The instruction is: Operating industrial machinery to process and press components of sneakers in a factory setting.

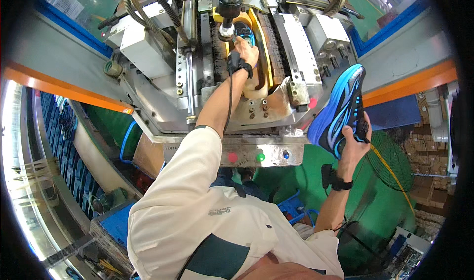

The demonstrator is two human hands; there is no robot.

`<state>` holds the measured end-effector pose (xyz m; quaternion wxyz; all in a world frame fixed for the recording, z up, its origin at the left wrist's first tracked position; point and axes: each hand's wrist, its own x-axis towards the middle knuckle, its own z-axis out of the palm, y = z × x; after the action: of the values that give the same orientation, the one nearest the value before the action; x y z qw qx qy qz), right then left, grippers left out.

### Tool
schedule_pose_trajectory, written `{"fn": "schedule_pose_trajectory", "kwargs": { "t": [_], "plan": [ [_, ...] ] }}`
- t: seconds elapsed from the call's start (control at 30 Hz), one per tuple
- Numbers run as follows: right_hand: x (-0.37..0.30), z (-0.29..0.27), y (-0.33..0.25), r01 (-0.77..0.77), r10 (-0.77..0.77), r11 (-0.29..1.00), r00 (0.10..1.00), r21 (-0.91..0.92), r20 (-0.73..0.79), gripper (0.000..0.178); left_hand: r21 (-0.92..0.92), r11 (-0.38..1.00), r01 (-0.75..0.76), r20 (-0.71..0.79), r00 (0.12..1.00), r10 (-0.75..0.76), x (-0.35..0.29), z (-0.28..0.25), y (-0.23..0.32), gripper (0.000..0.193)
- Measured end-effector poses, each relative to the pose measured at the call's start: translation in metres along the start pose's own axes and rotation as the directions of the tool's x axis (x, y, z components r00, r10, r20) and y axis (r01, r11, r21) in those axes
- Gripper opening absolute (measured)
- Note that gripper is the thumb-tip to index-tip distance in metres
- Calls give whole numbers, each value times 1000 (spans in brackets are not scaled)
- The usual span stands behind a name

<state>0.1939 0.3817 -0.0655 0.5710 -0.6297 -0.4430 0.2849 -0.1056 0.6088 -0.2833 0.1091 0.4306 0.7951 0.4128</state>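
My left hand reaches into the machine and is closed on the near end of a dark sneaker with blue trim. Its fingertips are partly hidden. That sneaker sits between yellow pads, under a vertical press rod. Out to the right, my right hand grips a second sneaker around its heel end. This one is blue, purple and black; it is held toe up with its side toward me, clear of the machine. Both wrists carry black bands with small devices.
Below the press, a metal control panel carries red, green and blue buttons. White machine blocks and hoses flank the press. Orange-edged frame panels stand on both sides. A round wire guard is at right, above the green floor.
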Motion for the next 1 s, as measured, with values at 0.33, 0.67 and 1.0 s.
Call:
{"fn": "schedule_pose_trajectory", "kwargs": {
  "t": [0.33, 0.67, 1.0],
  "plan": [
    [323, 266, -2, 464, 27, 663, 769, -588, 638, 72, -743, 247, 622, 514, 767, -383, -14, -127, 54, 16],
    [160, 469, 144, 620, 47, 527, 662, -582, 748, 61, -713, 507, 484, -27, 704, -710, -233, -388, 90, 38],
    [-71, 197, 51, 649, -590, 627, 35, 430, 807, 13, -870, 446, 213, -424, 140, -895, -514, -401, 98, 31]
  ]
}}
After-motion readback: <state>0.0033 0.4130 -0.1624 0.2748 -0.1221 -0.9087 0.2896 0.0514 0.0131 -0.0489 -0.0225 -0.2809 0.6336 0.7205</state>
